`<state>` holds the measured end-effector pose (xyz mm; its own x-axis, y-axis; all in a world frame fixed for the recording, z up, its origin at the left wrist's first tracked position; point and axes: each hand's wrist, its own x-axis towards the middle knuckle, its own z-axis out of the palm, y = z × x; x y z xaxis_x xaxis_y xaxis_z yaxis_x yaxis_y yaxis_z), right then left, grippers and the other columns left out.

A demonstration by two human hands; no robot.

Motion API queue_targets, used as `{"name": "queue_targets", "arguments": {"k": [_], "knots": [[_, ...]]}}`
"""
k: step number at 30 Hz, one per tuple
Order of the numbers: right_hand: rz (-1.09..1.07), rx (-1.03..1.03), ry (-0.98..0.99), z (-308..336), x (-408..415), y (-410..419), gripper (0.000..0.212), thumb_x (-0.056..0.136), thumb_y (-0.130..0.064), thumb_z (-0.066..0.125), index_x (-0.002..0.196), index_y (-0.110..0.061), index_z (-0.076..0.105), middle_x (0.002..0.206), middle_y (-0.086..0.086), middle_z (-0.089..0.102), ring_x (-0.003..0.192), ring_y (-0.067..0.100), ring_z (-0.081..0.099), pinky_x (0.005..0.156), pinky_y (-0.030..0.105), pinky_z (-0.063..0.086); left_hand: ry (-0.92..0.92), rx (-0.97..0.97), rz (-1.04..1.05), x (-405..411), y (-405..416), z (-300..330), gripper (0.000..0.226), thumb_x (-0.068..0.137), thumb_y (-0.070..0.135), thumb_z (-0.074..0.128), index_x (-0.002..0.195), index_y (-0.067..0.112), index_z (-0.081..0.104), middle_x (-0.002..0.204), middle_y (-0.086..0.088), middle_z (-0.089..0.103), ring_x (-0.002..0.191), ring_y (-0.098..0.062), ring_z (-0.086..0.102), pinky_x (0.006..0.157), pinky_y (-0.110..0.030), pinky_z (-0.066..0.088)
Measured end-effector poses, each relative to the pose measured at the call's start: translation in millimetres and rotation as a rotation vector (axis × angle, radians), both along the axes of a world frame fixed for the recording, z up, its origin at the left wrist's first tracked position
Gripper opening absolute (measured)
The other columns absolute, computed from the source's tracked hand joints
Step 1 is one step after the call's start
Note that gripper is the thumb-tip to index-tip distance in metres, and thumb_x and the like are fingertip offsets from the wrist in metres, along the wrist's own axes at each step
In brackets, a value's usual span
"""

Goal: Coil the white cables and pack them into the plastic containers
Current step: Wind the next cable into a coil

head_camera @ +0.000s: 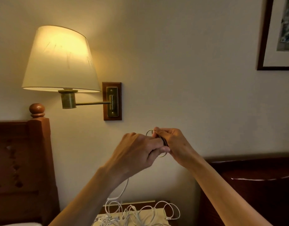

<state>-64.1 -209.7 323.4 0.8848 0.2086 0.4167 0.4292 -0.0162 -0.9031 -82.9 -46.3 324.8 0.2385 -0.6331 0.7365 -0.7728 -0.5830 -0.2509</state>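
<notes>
Both my hands are raised in front of the wall, meeting at mid-frame. My left hand (137,154) has its fingers curled, and a small coil of white cable (149,132) is wound around them. My right hand (171,144) pinches the coil from the right, with a dark band showing between the fingers. The cable's loose tail (124,188) hangs down from my left hand to a tangle of several white cables (140,212) lying on the nightstand (156,211) below. No plastic containers are in view.
A lit wall lamp (60,59) on a brass swing arm sticks out at the upper left. A wooden headboard (21,160) stands at the left, a dark wooden headboard (254,185) at the right. A framed picture (277,33) hangs at the top right.
</notes>
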Motion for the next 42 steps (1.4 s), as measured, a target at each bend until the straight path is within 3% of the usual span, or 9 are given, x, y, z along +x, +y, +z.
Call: {"name": "queue_targets", "arguments": {"k": [5,8,16,22,26,29,31,35,42], "knots": [[0.099,-0.056,-0.006,5.3,-12.9,5.4,0.045,0.104,-0.023,0.041,0.067,-0.006,0.06,0.05,0.008,0.052,0.045,0.018,0.048,0.052,0.025,0.045,-0.051,-0.188,-0.022,11.3,10.7,2.9,0.028,0.099,0.042,0.046,0.089,0.024,0.065,0.068,0.013,0.062,0.056,0.0,0.052,0.055,-0.015,0.043],[0.18,-0.012,0.081,7.4,-17.4,7.7,0.041,0.104,-0.019,0.035,0.07,-0.008,0.054,0.047,0.004,0.039,0.042,0.016,0.036,0.045,0.025,0.036,-0.01,-0.297,-0.001,16.9,15.7,1.9,0.027,0.096,0.044,0.051,0.082,0.023,0.061,0.063,0.017,0.053,0.055,0.0,0.049,0.054,-0.013,0.039],[0.305,0.043,0.278,18.0,-11.0,6.2,0.043,0.104,-0.024,0.032,0.066,-0.016,0.05,0.053,-0.004,0.027,0.047,0.01,0.022,0.052,0.027,0.017,0.781,-0.541,-0.122,17.2,22.2,0.8,0.028,0.095,0.041,0.051,0.102,0.018,0.065,0.071,0.015,0.059,0.059,-0.002,0.05,0.054,-0.012,0.035],[0.421,0.181,0.361,22.3,-16.0,10.8,0.038,0.104,-0.025,0.035,0.069,-0.015,0.048,0.06,0.002,0.048,0.052,0.014,0.044,0.054,0.024,0.043,1.295,-0.784,-0.449,9.6,28.8,4.6,0.03,0.096,0.038,0.051,0.08,0.015,0.06,0.068,-0.001,0.046,0.062,-0.014,0.036,0.058,-0.028,0.03],[0.555,0.364,0.368,11.0,-11.9,19.8,0.042,0.104,-0.031,0.035,0.073,-0.011,0.056,0.092,0.017,0.063,0.079,0.024,0.063,0.08,0.034,0.055,1.408,-1.019,-0.64,9.8,20.8,6.9,0.021,0.097,0.028,0.052,0.086,0.011,0.056,0.061,0.0,0.046,0.058,-0.014,0.047,0.062,-0.03,0.048],[0.566,0.448,0.353,3.8,-12.0,25.0,0.041,0.103,-0.032,0.035,0.073,-0.012,0.056,0.079,0.011,0.061,0.066,0.019,0.061,0.068,0.028,0.055,1.364,-1.029,-0.614,12.0,19.2,5.4,0.022,0.097,0.029,0.052,0.087,0.011,0.059,0.062,0.0,0.045,0.058,-0.013,0.045,0.061,-0.029,0.045],[0.512,0.429,0.32,5.5,-15.2,27.5,0.037,0.104,-0.031,0.034,0.076,-0.014,0.052,0.057,-0.003,0.041,0.047,0.011,0.041,0.05,0.022,0.042,1.211,-0.956,-0.477,14.5,21.6,2.7,0.028,0.097,0.034,0.052,0.083,0.013,0.062,0.063,0.001,0.046,0.059,-0.014,0.039,0.057,-0.028,0.036],[0.438,0.424,0.31,15.3,-14.4,17.3,0.036,0.104,-0.028,0.032,0.074,-0.017,0.048,0.053,-0.008,0.02,0.043,0.009,0.013,0.043,0.023,0.016,0.881,-0.677,-0.231,23.3,41.1,-10.2,0.03,0.096,0.037,0.052,0.082,0.014,0.066,0.06,0.007,0.052,0.052,-0.015,0.038,0.048,-0.025,0.029],[0.357,0.377,0.354,39.3,-13.5,-36.4,0.031,0.099,-0.027,0.038,0.071,-0.016,0.048,0.054,-0.009,0.015,0.042,0.008,0.012,0.04,0.021,0.018,0.901,-0.541,-0.125,46.4,99.8,-61.4,0.043,0.088,0.057,0.053,0.074,0.017,0.062,0.058,0.007,0.044,0.053,-0.005,0.037,0.048,-0.023,0.029]]}}
